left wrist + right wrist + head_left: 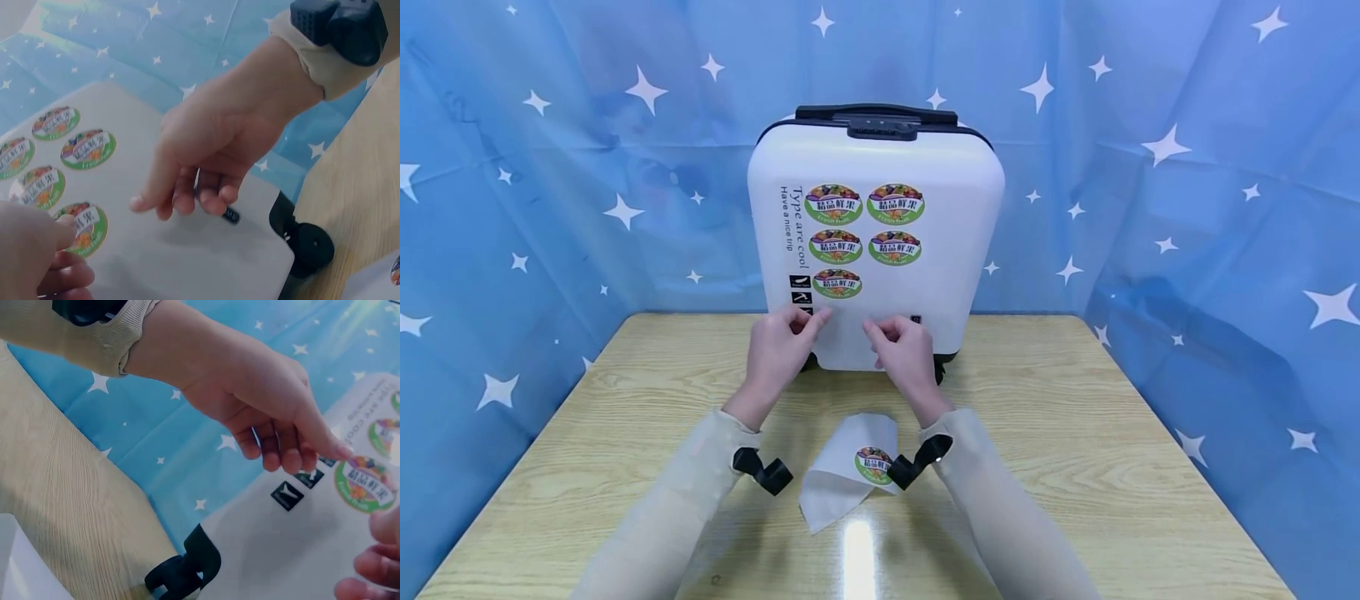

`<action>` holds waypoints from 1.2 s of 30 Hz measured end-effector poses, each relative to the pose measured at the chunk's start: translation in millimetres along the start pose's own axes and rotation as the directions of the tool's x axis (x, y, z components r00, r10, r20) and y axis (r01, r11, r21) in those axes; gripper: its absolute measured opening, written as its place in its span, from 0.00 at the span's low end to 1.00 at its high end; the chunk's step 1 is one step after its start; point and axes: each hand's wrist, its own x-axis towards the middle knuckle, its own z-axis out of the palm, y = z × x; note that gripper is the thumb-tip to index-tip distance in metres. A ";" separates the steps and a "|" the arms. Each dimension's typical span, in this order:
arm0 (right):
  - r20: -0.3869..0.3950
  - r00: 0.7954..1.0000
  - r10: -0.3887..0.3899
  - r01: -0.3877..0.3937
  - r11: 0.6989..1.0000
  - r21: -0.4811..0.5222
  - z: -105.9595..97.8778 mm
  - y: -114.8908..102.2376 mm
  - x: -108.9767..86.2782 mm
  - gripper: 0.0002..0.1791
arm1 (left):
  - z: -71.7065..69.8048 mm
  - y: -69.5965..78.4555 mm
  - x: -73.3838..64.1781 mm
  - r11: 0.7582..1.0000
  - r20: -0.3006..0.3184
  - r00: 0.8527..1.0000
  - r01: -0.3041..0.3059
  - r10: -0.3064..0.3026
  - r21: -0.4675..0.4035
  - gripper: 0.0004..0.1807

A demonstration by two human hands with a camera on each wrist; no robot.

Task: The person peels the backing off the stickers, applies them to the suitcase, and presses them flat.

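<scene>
A white suitcase (951,242) with black trim stands upright at the table's back, several oval fruit stickers (837,283) on its front. My left hand (777,343) is before its lower left side, just below the lowest sticker, thumb and forefinger near each other. Facing it across a gap, my right hand (905,348) is at the lower right front, near a small black label (230,215). Both wrist views show loosely curled fingers, with no object visible in either hand. A curled white backing sheet (838,467) with one sticker (873,465) lies on the table between the forearms.
The wooden table (1037,467) reaches back to a blue star-patterned curtain (1112,100). Printed lettering (793,225) and black icons (801,297) run down the suitcase's left side. A black caster (181,569) supports its lower corner. Black devices (767,473) are strapped to both wrists.
</scene>
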 end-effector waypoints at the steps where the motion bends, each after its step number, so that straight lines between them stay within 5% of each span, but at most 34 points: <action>1: 0.003 1.000 -0.005 0.005 1.000 0.004 -0.5 -0.8 -1.8 0.12 | 0.4 1.0 -1.5 1.000 0.003 1.000 -0.014 0.014 -0.007 0.19; 14: 0.013 0.995 -0.096 0.097 0.995 -0.035 -9.7 -5.1 -26.8 0.05 | 5.0 5.3 -20.6 0.999 0.126 0.992 -0.019 0.023 -0.034 0.15; 24: 0.033 0.993 -0.115 0.119 0.985 -0.124 -14.2 5.2 -52.1 0.03 | 11.8 -1.5 -46.2 0.997 0.277 0.961 -0.040 0.020 0.065 0.12; 30: 0.080 0.995 -0.051 0.059 0.993 -0.104 -14.6 9.0 -62.3 0.03 | 13.6 -0.8 -57.1 0.990 0.364 0.929 -0.108 0.067 0.093 0.12; 36: 0.120 0.991 -0.059 0.079 0.983 -0.165 -14.1 18.3 -72.8 0.03 | 17.4 -2.3 -68.1 0.983 0.467 0.884 -0.092 0.007 0.158 0.11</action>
